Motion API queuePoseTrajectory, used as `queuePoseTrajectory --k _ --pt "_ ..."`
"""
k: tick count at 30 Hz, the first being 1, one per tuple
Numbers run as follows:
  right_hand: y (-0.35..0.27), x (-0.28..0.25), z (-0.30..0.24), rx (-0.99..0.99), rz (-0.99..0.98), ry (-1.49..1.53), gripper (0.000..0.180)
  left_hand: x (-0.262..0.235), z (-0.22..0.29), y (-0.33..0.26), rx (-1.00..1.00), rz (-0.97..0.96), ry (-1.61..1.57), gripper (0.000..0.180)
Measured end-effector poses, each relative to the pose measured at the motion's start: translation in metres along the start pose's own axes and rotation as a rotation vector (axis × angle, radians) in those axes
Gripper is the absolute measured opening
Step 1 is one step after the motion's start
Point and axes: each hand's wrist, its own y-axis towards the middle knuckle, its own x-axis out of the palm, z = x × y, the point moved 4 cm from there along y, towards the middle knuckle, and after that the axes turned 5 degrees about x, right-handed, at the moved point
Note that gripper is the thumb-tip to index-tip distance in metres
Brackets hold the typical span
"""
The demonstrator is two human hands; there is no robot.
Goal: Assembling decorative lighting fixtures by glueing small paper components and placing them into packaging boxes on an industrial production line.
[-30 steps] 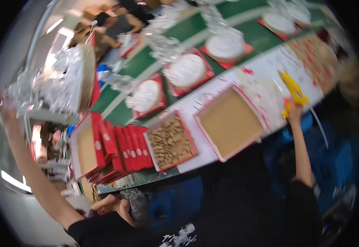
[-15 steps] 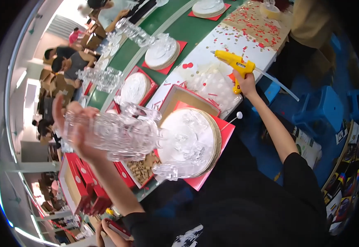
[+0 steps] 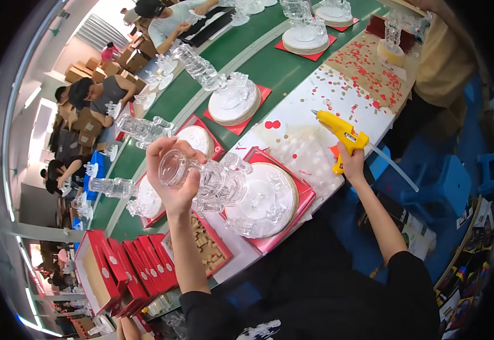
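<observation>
My left hand point(image 3: 170, 175) grips a clear glass ornament point(image 3: 213, 181), tilted on its side above a round white base point(image 3: 267, 195) that rests in a red box lid point(image 3: 301, 212) at the table's near edge. The ornament's round open end faces me. My right hand point(image 3: 352, 164) holds a yellow glue gun point(image 3: 343, 136) to the right, over a sheet of white dots point(image 3: 309, 158), with a clear glue stick trailing out behind it.
A green conveyor point(image 3: 230, 62) carries more glass ornaments on white bases with red mats. A red tray of small tan pieces point(image 3: 204, 243) and a stack of red boxes point(image 3: 128, 272) lie to my left. Other people sit across the belt. A blue stool point(image 3: 456, 187) stands to the right.
The view has swung right along the table. My left hand has brought the glass ornament down from the upper left onto the white base. The right hand keeps the glue gun.
</observation>
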Motion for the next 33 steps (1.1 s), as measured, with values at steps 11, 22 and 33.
queuePoseTrajectory --k 11,22,33 --pt "0.023 -0.014 0.034 0.075 -0.082 -0.079 0.039 -0.005 -0.022 -0.053 -0.332 -0.07 0.003 0.068" --pt "0.054 0.051 0.002 0.531 -0.475 0.076 0.043 -0.038 -0.109 -0.207 -0.519 -0.151 0.311 0.041" --pt "-0.004 0.139 -0.046 -0.051 -0.853 -0.369 0.024 -0.018 -0.233 -0.207 -0.544 -0.618 0.589 0.058"
